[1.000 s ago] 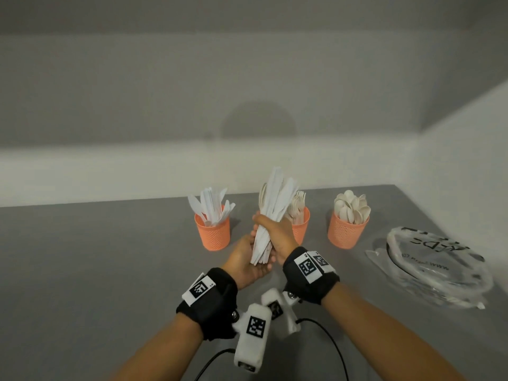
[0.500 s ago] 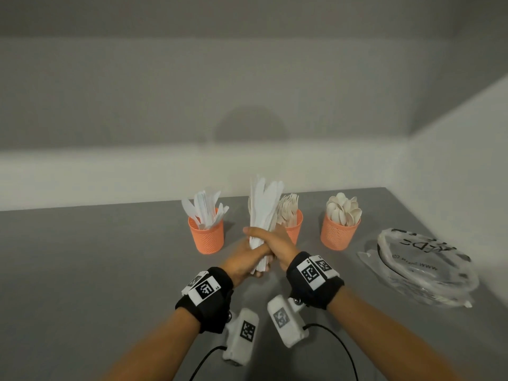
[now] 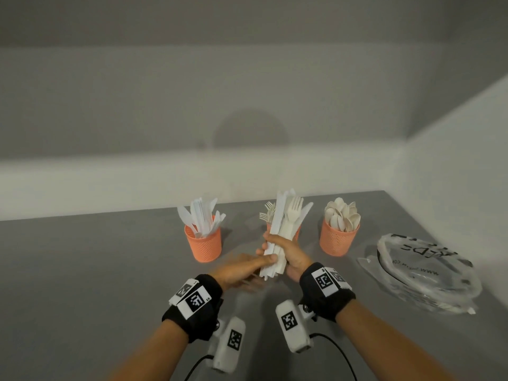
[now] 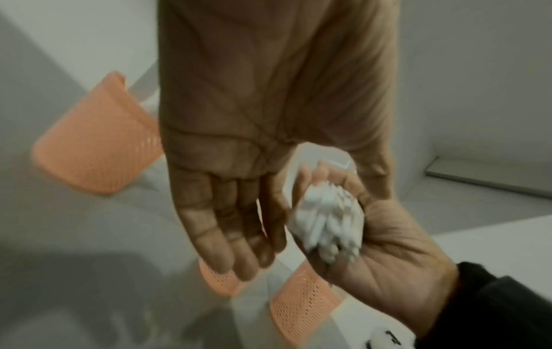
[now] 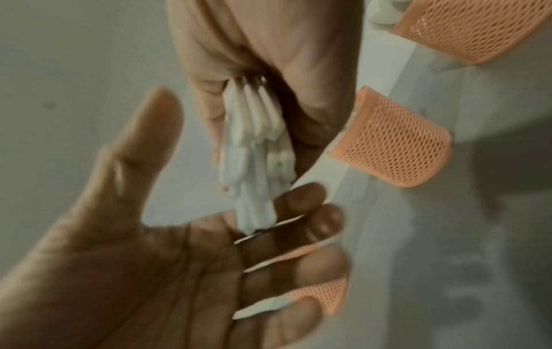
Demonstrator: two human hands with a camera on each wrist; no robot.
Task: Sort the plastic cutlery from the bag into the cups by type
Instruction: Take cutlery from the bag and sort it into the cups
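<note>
- White plastic bundle (image 3: 280,235) of mixed cutlery, clenched upright in right hand (image 3: 288,253); fork head and knife blades fanned above the fist, handle ends jutting below.
- Left hand (image 3: 242,268) flat, fingers straight, holding nothing; fingertips touching the handle ends at about 7 o'clock of the grip.
- Step judged: squaring the handle ends against the left palm before picking out one type.
- Advised: tap lightly, loosen the fist only slightly, keep bundle vertical, else pieces likely to slip out below.
- Orange knife cup (image 3: 203,244) at 10 o'clock of the grip; fork cup (image 3: 297,233) just behind at 12, largely hidden; spoon cup (image 3: 338,240) at 2.
- Bag (image 3: 428,273) at 3 o'clock, flat on grey table (image 3: 82,270); remaining contents unclear.
</note>
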